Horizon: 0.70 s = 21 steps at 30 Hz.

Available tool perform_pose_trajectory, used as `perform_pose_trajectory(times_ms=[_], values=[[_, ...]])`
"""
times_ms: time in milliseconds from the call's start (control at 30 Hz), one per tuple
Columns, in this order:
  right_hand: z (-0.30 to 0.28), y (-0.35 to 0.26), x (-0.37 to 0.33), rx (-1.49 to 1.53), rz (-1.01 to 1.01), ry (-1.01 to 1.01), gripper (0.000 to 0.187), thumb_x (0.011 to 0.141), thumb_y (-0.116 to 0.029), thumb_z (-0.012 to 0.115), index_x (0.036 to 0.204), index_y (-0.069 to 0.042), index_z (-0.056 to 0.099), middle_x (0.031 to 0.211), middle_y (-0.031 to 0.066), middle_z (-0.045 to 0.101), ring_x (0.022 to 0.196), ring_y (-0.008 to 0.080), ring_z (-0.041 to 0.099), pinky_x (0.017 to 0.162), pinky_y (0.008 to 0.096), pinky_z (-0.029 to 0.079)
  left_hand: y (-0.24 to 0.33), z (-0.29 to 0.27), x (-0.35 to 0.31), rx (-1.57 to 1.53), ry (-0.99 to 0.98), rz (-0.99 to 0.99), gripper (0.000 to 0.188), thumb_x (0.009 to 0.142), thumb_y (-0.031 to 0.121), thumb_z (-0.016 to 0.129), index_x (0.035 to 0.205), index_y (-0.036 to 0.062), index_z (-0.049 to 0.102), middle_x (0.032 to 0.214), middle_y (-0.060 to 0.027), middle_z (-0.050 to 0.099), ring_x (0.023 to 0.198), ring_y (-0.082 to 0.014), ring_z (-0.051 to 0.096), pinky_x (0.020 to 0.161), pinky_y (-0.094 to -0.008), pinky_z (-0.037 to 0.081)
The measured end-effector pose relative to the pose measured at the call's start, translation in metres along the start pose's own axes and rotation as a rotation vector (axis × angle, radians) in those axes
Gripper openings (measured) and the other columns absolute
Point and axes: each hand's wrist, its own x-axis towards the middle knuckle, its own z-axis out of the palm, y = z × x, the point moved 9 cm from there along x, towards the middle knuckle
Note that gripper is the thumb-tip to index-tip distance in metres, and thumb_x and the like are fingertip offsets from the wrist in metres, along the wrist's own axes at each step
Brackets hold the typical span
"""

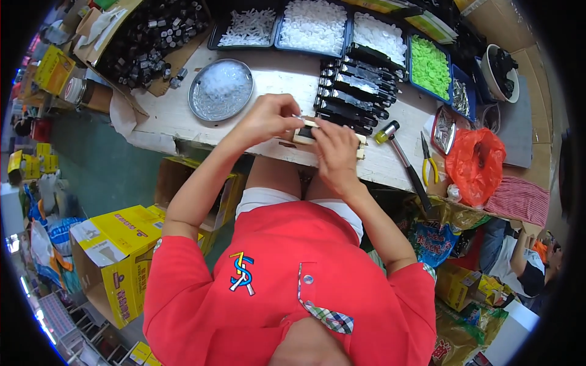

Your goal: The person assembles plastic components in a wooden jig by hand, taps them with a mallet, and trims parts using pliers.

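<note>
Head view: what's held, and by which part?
Right hand lies on the cream-edged block, left hand near its left end; whether anything is held cannot be told.

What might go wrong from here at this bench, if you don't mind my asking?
The hammer lies with its handle reaching the front edge of the table, so the right arm could knock it down.

The black parts lie close together just beyond the right hand, so a slip might disturb them.

The round metal dish sits near the left hand and forearm; a bump could spill its small clear contents.
</note>
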Motion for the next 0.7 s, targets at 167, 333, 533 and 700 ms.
perform_pose_trajectory(times_ms=[167,333,533,700], values=[[-0.028,0.020,-0.005,0.011,0.071,0.111,0.020,0.078,-0.006,0.057,0.097,-0.002,0.057,0.100,0.0077,0.057,0.091,0.0259,0.050,0.085,0.0395,0.032,0.014,0.030,0.017,0.501,0.065,0.226,0.014,0.070,0.010,0.070,0.076,-0.0001,0.063,0.070,-0.0084,0.055,0.059,-0.0166,0.056,0.053,-0.0293,0.045],[-0.031,0.027,-0.011,0.020,0.074,0.108,0.016,0.078,-0.006,0.057,0.094,-0.002,0.057,0.098,0.0076,0.057,0.089,0.0259,0.050,0.084,0.0385,0.033,-0.027,0.027,0.033,0.036,-0.069,-0.031,0.011,0.070,0.006,0.071,0.074,0.0003,0.064,0.070,-0.0047,0.057,0.052,-0.0107,0.050,0.045,-0.0245,0.040],[-0.035,0.040,-0.015,0.123,0.111,0.120,0.015,0.078,-0.003,0.057,0.093,-0.002,0.058,0.094,0.0082,0.058,0.086,0.0260,0.051,0.081,0.0375,0.035,-0.046,0.025,0.022,-0.239,0.067,-0.086,0.013,0.069,0.010,0.075,0.074,0.0019,0.065,0.068,-0.0009,0.056,0.054,-0.0068,0.048,0.044,-0.0215,0.038],[-0.112,0.096,-0.012,-0.238,0.146,0.279,0.018,0.073,-0.002,0.056,0.091,-0.003,0.059,0.093,0.0108,0.059,0.083,0.0282,0.054,0.074,0.0386,0.039,-0.010,0.013,0.022,0.393,0.210,0.128,0.017,0.065,0.010,0.076,0.076,0.0041,0.065,0.073,-0.0037,0.053,0.065,-0.0129,0.054,0.059,-0.0265,0.046]])
